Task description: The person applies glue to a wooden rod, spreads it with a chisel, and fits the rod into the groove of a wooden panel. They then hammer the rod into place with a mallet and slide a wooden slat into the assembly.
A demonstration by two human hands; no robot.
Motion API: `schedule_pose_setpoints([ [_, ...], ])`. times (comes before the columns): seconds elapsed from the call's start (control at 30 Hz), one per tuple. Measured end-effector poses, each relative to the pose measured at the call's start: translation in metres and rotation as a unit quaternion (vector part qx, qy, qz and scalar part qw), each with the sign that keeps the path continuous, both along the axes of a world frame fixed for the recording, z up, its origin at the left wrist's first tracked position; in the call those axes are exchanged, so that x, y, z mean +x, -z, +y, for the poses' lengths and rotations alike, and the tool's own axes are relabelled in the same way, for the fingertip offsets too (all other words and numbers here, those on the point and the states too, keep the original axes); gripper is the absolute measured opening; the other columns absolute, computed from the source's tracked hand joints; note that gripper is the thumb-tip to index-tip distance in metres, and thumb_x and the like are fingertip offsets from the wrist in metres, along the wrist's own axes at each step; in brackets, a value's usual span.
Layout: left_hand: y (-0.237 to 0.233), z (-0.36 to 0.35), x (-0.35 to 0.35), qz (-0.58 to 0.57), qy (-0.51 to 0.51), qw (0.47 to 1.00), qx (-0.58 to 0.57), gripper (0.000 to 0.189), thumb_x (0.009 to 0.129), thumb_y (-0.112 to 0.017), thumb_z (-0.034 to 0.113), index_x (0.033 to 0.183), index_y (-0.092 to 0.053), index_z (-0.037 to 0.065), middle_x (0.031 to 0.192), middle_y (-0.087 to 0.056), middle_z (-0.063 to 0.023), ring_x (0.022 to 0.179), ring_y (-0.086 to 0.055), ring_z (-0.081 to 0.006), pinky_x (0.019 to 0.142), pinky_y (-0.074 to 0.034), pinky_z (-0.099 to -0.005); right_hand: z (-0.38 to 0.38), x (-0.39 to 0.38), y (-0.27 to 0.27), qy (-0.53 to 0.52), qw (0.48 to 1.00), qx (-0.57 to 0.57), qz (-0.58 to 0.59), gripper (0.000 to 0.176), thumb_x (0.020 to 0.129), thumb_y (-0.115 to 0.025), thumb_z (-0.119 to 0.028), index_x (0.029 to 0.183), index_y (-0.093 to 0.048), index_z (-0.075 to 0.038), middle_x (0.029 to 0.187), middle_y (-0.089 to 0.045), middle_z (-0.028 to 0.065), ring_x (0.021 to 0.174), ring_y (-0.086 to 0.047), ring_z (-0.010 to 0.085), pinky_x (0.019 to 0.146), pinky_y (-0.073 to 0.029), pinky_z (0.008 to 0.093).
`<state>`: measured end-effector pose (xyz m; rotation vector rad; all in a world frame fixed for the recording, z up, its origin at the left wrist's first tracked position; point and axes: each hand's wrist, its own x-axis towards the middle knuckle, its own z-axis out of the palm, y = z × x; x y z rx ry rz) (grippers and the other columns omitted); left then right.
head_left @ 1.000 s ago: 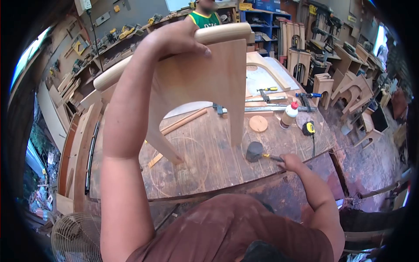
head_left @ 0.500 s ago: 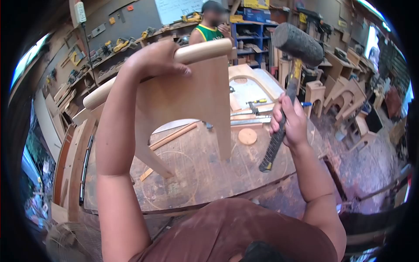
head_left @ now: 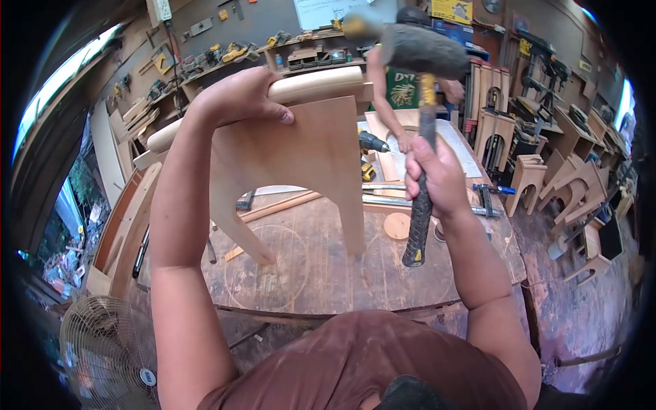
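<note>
A wooden stool (head_left: pixel 294 147) with an arched side panel stands on the workbench in front of me. Along its top runs a pale rounded wooden bar (head_left: pixel 318 85). My left hand (head_left: pixel 242 96) is closed around this bar, thumb on the near side. In my right hand (head_left: pixel 439 174) I grip a mallet (head_left: pixel 424 53) by its dark, yellow-marked handle. The mallet is upright, its thick black head raised above the bar's right end and apart from it. A thin wooden disc (head_left: pixel 397 226) lies on the bench below my right hand.
The workbench (head_left: pixel 328 287) also bears bar clamps (head_left: pixel 393 199), a cordless drill (head_left: pixel 372 142) and wood strips. Across it a co-worker (head_left: pixel 402 89) reaches a hand down to a white board. A fan (head_left: pixel 106 342) stands at lower left; more stool parts (head_left: pixel 570 174) stand at right.
My right hand has swung the mallet left, closer to the bar's right end. My left hand keeps its hold. The co-worker now leans over the bench, and the view has shifted slightly.
</note>
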<state>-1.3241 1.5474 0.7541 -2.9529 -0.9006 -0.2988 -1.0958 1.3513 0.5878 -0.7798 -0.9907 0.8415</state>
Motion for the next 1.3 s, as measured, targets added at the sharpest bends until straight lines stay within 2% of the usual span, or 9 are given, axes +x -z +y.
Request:
schedule_pose_setpoints([
  [0.07, 0.001, 0.002, 0.000, -0.001, 0.001, 1.000, 0.003, 0.060, 0.065, -0.088, 0.037, 0.105, -0.065, -0.002, 0.089, -0.070, -0.0169, 0.087, -0.067, -0.0292, 0.080, -0.048, -0.0391, 0.000, -0.002, -0.003, 0.013, 1.000, 0.005, 0.023, 0.028, 0.102, -0.053, -0.030, 0.111, -0.041, -0.006, 0.068, -0.050, 0.0026, 0.046, -0.051, 0.0107, 0.041, -0.047, 0.0253],
  [0.27, 0.005, 0.011, -0.002, -0.007, 0.017, 1.000, -0.003, 0.060, 0.067, -0.086, 0.037, 0.107, -0.066, -0.002, 0.091, -0.071, -0.0169, 0.090, -0.068, -0.0286, 0.082, -0.049, -0.0386, 0.006, -0.007, 0.006, -0.031, 0.998, -0.029, -0.040, 0.027, 0.102, -0.053, -0.030, 0.107, -0.042, -0.006, 0.068, -0.049, 0.0024, 0.046, -0.051, 0.0100, 0.041, -0.047, 0.0251],
  [0.47, 0.004, 0.007, -0.002, 0.008, -0.001, 1.000, 0.006, 0.060, 0.068, -0.085, 0.038, 0.110, -0.067, -0.001, 0.094, -0.071, -0.0168, 0.092, -0.069, -0.0283, 0.083, -0.051, -0.0384, 0.007, -0.024, 0.002, 0.082, 0.996, 0.036, 0.025, 0.019, 0.105, -0.048, -0.027, 0.104, -0.043, -0.009, 0.067, -0.045, -0.0001, 0.045, -0.048, 0.0094, 0.040, -0.045, 0.0245],
  [0.5, 0.003, 0.003, -0.003, 0.000, 0.013, 1.000, 0.011, 0.059, 0.068, -0.085, 0.037, 0.108, -0.068, -0.001, 0.093, -0.072, -0.0163, 0.091, -0.069, -0.0283, 0.083, -0.051, -0.0389, 0.010, -0.024, 0.005, 0.060, 0.998, 0.031, 0.008, 0.026, 0.102, -0.053, -0.031, 0.105, -0.044, -0.007, 0.067, -0.048, 0.0021, 0.045, -0.050, 0.0108, 0.040, -0.047, 0.0249],
  [0.67, 0.005, 0.012, -0.006, -0.012, 0.020, 1.000, 0.005, 0.056, 0.069, -0.084, 0.036, 0.106, -0.068, -0.002, 0.091, -0.072, -0.0162, 0.087, -0.069, -0.0283, 0.081, -0.051, -0.0379, 0.012, -0.013, 0.004, -0.004, 0.998, -0.030, -0.046, 0.024, 0.103, -0.052, -0.030, 0.104, -0.044, -0.007, 0.068, -0.049, 0.0022, 0.045, -0.051, 0.0107, 0.040, -0.047, 0.0252],
  [0.87, 0.006, 0.016, -0.009, 0.001, 0.031, 0.999, 0.012, 0.053, 0.069, -0.082, 0.036, 0.103, -0.069, -0.002, 0.087, -0.072, -0.0157, 0.080, -0.070, -0.0275, 0.076, -0.052, -0.0377, 0.016, -0.021, 0.004, 0.112, 0.993, 0.031, 0.020, 0.021, 0.104, -0.048, -0.028, 0.097, -0.042, -0.010, 0.063, -0.043, -0.0013, 0.043, -0.047, 0.0077, 0.038, -0.047, 0.0235],
  [0.97, 0.005, 0.009, -0.015, -0.010, 0.038, 0.999, 0.014, 0.054, 0.068, -0.083, 0.037, 0.103, -0.070, -0.002, 0.087, -0.072, -0.0175, 0.080, -0.071, -0.0295, 0.076, -0.054, -0.0378, 0.014, -0.021, 0.007, 0.027, 0.995, -0.055, -0.083, 0.020, 0.104, -0.049, -0.027, 0.098, -0.042, -0.009, 0.064, -0.044, -0.0011, 0.043, -0.046, 0.0084, 0.038, -0.044, 0.0236],
  [1.07, 0.006, 0.019, -0.013, 0.003, 0.048, 0.999, 0.016, 0.057, 0.068, -0.083, 0.040, 0.104, -0.070, -0.002, 0.088, -0.072, -0.0180, 0.082, -0.071, -0.0300, 0.077, -0.054, -0.0388, 0.014, -0.015, 0.008, 0.051, 0.993, -0.040, -0.103, 0.020, 0.103, -0.052, -0.026, 0.102, -0.043, -0.007, 0.065, -0.045, 0.0009, 0.044, -0.047, 0.0103, 0.040, -0.044, 0.0242],
  [1.3, 0.004, 0.020, -0.022, 0.002, 0.077, 0.997, 0.024, 0.063, 0.068, -0.083, 0.048, 0.100, -0.071, -0.005, 0.092, -0.071, -0.0206, 0.088, -0.070, -0.0323, 0.079, -0.054, -0.0405, 0.022, -0.004, 0.022, 0.145, 0.989, 0.035, 0.009, 0.021, 0.104, -0.049, -0.032, 0.102, -0.043, -0.011, 0.065, -0.043, -0.0026, 0.045, -0.046, 0.0071, 0.038, -0.044, 0.0234],
])
